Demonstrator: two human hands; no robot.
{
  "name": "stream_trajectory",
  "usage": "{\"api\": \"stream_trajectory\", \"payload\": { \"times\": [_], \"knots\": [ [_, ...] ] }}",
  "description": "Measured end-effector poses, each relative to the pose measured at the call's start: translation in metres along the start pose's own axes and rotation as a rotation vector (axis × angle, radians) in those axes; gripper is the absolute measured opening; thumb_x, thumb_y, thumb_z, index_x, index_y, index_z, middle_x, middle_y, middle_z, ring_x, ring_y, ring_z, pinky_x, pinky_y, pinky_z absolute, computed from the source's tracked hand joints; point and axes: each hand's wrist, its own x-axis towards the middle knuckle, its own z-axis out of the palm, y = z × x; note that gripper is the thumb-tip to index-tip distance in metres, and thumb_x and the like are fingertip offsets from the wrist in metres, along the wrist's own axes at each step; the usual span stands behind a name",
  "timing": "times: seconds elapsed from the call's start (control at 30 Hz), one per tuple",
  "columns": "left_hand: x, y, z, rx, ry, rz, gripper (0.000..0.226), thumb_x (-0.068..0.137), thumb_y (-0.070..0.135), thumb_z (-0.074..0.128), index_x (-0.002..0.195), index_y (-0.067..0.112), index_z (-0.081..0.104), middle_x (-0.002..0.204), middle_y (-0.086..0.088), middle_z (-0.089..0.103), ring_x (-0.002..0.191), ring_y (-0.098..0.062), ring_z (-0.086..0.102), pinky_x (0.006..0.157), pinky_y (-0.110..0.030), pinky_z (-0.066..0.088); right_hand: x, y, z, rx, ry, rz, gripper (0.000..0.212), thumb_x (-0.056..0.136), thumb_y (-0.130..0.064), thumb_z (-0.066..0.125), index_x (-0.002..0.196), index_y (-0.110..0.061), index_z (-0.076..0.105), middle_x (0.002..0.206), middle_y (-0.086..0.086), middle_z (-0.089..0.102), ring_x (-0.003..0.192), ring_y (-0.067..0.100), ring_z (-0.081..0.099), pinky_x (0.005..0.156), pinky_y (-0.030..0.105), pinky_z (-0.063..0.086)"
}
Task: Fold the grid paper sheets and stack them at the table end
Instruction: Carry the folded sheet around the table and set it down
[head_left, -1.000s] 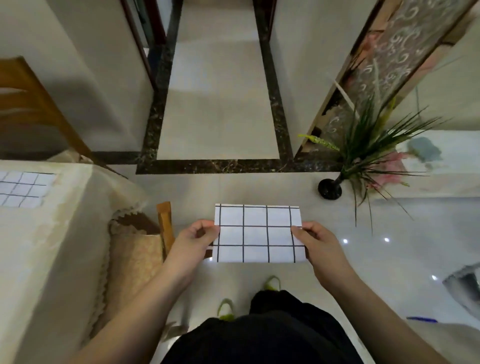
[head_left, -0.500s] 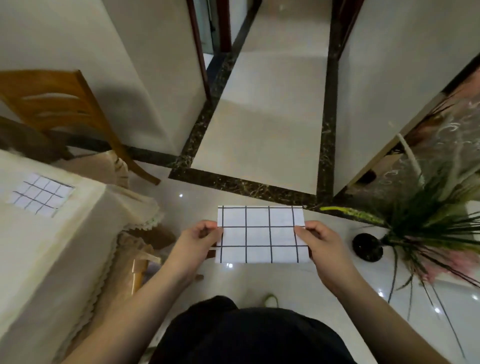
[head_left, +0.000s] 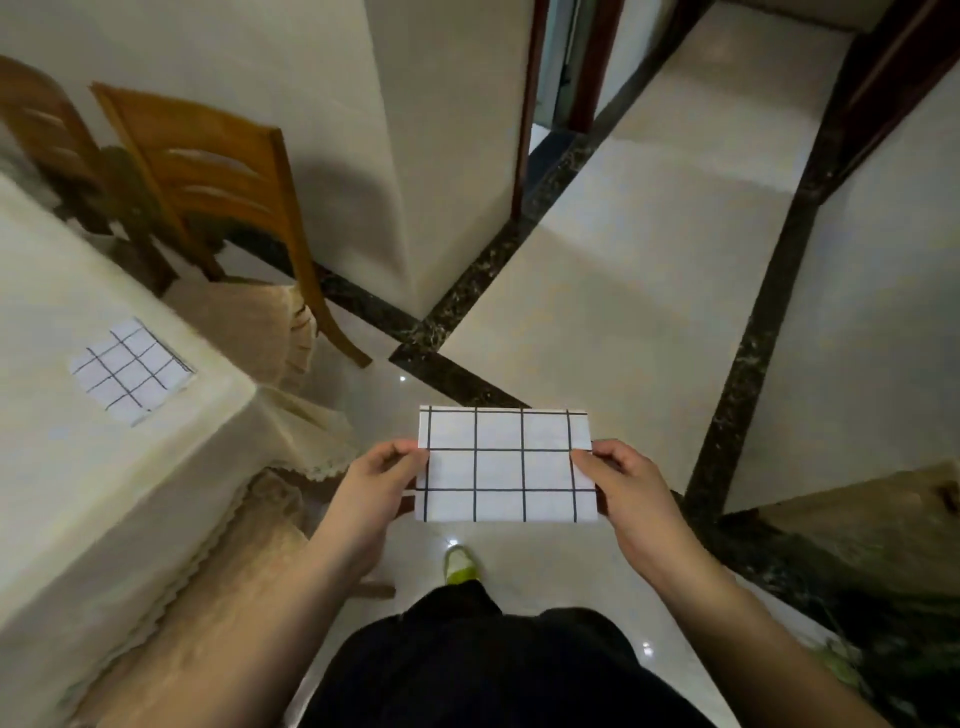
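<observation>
A folded white sheet of grid paper (head_left: 506, 465) with black lines is held flat in the air over the tiled floor. My left hand (head_left: 382, 480) pinches its left edge and my right hand (head_left: 626, 486) pinches its right edge. Another folded grid sheet (head_left: 130, 371) lies near the corner of the table (head_left: 78, 478), which has a cream cloth and sits to my left. Both hands are right of the table's corner and apart from it.
Two wooden chairs (head_left: 208, 176) stand behind the table by a white wall pillar (head_left: 441, 156). A cushioned stool (head_left: 228, 587) sits under the table edge. Dark floor borders (head_left: 748, 374) cross the tiles. Plant leaves (head_left: 872, 639) show at lower right.
The view has swung left: the table and its sheet have come closer to centre, and the potted plant has slid out to the right. Both hands keep the same hold on the sheet.
</observation>
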Motion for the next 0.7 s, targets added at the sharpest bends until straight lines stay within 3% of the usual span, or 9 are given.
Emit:
{"api": "stream_trajectory", "payload": {
  "times": [0.13,0.33,0.47,0.6,0.7],
  "knots": [
    [0.036,0.028,-0.013,-0.036,0.027,-0.011,0.015,0.095,0.020,0.057,0.100,0.009,0.066,0.090,-0.008,0.073,0.083,-0.023,0.070,0.078,-0.036,0.058,0.043,-0.035,0.030,-0.025,-0.071,0.011,0.011,0.090,-0.018,0.066,0.101,-0.015,0.067,0.092,0.005,0.075,0.085,0.020,0.071,0.071,0.034,0.054],
    [0.084,0.063,-0.024,-0.067,0.106,-0.007,0.011,0.094,0.015,0.058,0.099,0.007,0.065,0.084,-0.006,0.071,0.075,-0.019,0.069,0.066,-0.029,0.056,0.102,-0.080,0.064,-0.047,-0.133,0.026,0.013,0.092,-0.015,0.063,0.103,-0.012,0.067,0.096,0.010,0.074,0.092,0.030,0.070,0.084,0.044,0.056],
    [0.113,0.082,-0.027,-0.106,0.189,-0.010,0.015,0.094,0.014,0.057,0.103,0.004,0.064,0.091,-0.011,0.070,0.082,-0.023,0.067,0.078,-0.038,0.055,0.150,-0.105,0.088,-0.100,-0.206,0.040,0.013,0.092,-0.012,0.062,0.104,-0.009,0.068,0.097,0.013,0.074,0.088,0.028,0.071,0.081,0.042,0.057],
    [0.144,0.101,-0.031,-0.178,0.265,-0.027,0.012,0.095,0.017,0.056,0.097,0.009,0.065,0.087,-0.009,0.069,0.075,-0.018,0.067,0.063,-0.028,0.054,0.205,-0.131,0.114,-0.136,-0.311,0.064,0.013,0.092,-0.010,0.061,0.104,-0.011,0.068,0.093,0.009,0.075,0.083,0.021,0.072,0.070,0.032,0.056],
    [0.162,0.116,-0.031,-0.228,0.340,-0.039,0.017,0.095,0.019,0.055,0.102,0.007,0.065,0.095,-0.013,0.070,0.083,-0.025,0.068,0.066,-0.030,0.056,0.245,-0.153,0.136,-0.192,-0.419,0.071,0.016,0.092,-0.011,0.062,0.106,-0.011,0.068,0.093,0.007,0.076,0.086,0.022,0.072,0.072,0.032,0.056]
  ]
}}
